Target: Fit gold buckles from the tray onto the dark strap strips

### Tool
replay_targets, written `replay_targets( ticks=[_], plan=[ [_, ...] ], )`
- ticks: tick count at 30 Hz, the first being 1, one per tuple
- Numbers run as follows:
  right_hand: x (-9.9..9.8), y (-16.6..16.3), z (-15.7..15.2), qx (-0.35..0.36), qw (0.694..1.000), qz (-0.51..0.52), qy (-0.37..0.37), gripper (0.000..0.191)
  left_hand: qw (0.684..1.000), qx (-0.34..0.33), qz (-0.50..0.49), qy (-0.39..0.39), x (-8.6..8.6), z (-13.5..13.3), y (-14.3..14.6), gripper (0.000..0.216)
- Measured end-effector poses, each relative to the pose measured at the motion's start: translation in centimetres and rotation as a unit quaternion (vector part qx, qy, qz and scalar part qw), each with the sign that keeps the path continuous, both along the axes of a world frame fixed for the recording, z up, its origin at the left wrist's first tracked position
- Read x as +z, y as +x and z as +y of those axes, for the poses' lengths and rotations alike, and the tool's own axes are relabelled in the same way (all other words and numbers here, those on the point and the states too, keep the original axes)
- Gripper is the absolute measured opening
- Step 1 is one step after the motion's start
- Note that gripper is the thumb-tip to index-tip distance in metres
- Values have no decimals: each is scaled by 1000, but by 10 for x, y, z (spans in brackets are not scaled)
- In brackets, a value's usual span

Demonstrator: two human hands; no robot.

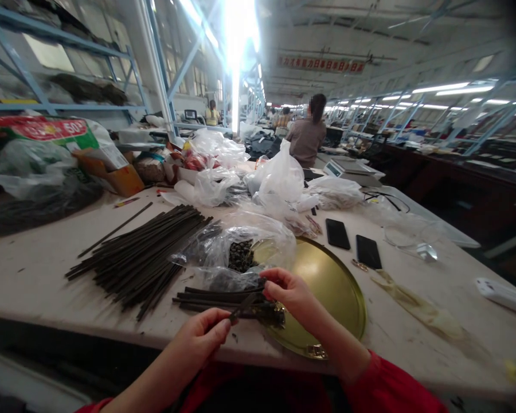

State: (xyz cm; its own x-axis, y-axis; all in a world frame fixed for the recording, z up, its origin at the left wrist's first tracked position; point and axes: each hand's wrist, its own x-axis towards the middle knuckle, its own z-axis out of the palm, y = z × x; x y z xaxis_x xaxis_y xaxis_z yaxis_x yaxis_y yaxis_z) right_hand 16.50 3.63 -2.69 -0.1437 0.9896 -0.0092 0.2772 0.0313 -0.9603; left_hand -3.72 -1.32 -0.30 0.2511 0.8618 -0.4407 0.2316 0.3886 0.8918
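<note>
My left hand [207, 334] pinches a thin dark fabric strip [244, 306] between thumb and forefinger, and the strip slants up towards my right hand [289, 291]. Close to the strip's far end, the right fingers are pinched on something small and dark that I cannot make out. Beneath both hands lies a small bunch of dark strips [206, 297], with shiny metal bits at its right end. Just beyond is an open clear plastic bag [215, 244] holding small dark pieces [241, 255], partly over a round gold tray [327, 275]. A large pile of dark strips [141, 249] spreads out to the left.
Two black phones [337, 234] lie right of the tray, near a crumpled yellowish strip [421, 304] and a white handheld device [503, 295]. White plastic bags [279, 178] crowd the table's back. A scale [350, 166] stands behind, near a person [307, 137].
</note>
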Motion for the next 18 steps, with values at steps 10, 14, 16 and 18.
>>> replay_targets(
  ticks=[10,14,16,18],
  plan=[
    [-18,-2,-78,-78,911,343,-215,34,994,-29,-32,-99,10,-35,18,21],
    [-22,-6,-85,-91,879,401,-242,35,989,-37,-63,-127,12,-37,19,18],
    [-24,-8,-85,-96,865,422,-253,35,987,-37,-70,-137,10,-37,18,18],
    [-26,-8,-84,-107,855,436,-261,35,986,-34,-73,-143,8,-37,17,19]
  ],
)
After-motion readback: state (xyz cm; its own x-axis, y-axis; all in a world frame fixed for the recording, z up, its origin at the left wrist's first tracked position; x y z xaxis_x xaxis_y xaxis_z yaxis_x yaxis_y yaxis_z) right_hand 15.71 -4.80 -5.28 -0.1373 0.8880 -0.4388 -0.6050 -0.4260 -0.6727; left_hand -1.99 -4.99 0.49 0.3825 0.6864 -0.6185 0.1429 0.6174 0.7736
